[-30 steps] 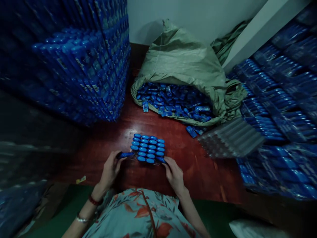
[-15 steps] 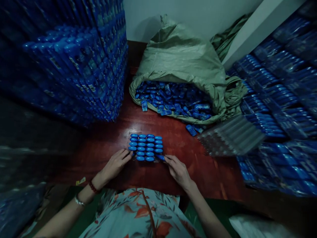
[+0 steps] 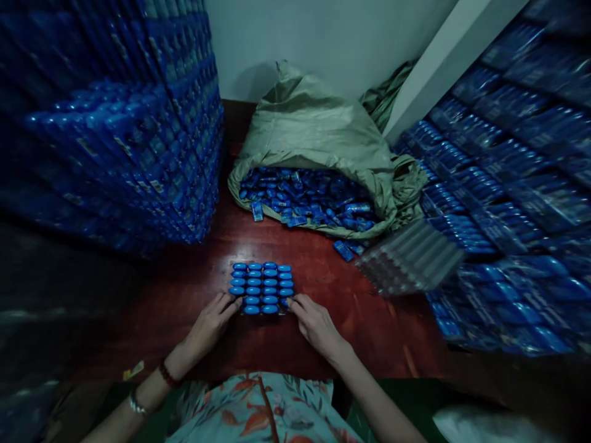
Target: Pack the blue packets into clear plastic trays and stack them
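Observation:
In front of me several small, glossy blue packs (image 3: 253,282) with rounded tops stand in rows in a clear plastic tray (image 3: 281,312). My left hand (image 3: 216,315) is at the tray's left side, thumb and fingers pinched on a blue pack mostly hidden by the fingertips. Across from it, my right hand (image 3: 314,319) pinches another blue pack (image 3: 285,302) at the right end of a row near the front. Both packs are low, at the level of the rows. The nearest row shows packs only in its middle.
Behind the tray lies an open green woven sack (image 3: 318,132) full of loose blue packs (image 3: 305,194). Stacked clear empty trays (image 3: 410,258) stand to its right. Tall stacks of filled blue packages rise at left (image 3: 138,160) and right (image 3: 512,234) of the red-brown table (image 3: 198,351).
The right hand has moved inward to the tray's right side, bringing its blue pack into line with a row. The left hand stays at the left side. The whole view has shifted slightly.

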Demonstrator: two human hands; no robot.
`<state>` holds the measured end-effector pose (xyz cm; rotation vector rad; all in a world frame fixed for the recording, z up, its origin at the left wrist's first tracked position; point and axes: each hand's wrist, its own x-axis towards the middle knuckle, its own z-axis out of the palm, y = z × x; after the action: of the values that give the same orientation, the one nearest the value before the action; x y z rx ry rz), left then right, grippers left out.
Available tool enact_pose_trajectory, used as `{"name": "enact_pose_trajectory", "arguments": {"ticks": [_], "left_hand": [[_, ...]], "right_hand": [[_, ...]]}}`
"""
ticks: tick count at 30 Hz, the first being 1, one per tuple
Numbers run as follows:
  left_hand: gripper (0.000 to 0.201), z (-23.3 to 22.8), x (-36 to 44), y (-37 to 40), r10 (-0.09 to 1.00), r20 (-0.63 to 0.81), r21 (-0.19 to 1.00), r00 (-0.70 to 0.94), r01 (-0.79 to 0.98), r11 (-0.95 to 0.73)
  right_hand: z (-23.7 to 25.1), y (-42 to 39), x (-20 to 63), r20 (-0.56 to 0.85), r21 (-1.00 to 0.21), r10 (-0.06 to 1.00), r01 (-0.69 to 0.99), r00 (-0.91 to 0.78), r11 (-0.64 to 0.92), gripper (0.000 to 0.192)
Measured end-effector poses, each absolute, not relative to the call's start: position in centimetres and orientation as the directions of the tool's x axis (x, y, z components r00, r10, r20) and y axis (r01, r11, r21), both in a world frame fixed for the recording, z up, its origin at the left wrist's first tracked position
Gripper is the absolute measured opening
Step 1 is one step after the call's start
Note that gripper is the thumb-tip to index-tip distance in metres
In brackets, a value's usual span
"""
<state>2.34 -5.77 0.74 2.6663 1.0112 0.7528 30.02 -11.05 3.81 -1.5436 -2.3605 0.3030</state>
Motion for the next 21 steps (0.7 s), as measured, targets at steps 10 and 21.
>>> {"name": "enact_pose_trajectory", "arguments": {"ticks": [10,21], "left_hand": [[0.040,0.1,2.5,-5.6,0.679,0.461,0.414,0.571,0.539,-0.734],[0.053,-0.7,2.3,-5.5,0.665,0.472,0.421,0.579,0.515,-0.747]], "right_hand": [[6.4,-9.5,30.2,-0.141,-0.338,0.902,0.877,-0.407,0.343,0.049],[4.5,-10.3,30.7,-0.055,-0.280,0.893,0.865,-0.448,0.417,0.059]]}}
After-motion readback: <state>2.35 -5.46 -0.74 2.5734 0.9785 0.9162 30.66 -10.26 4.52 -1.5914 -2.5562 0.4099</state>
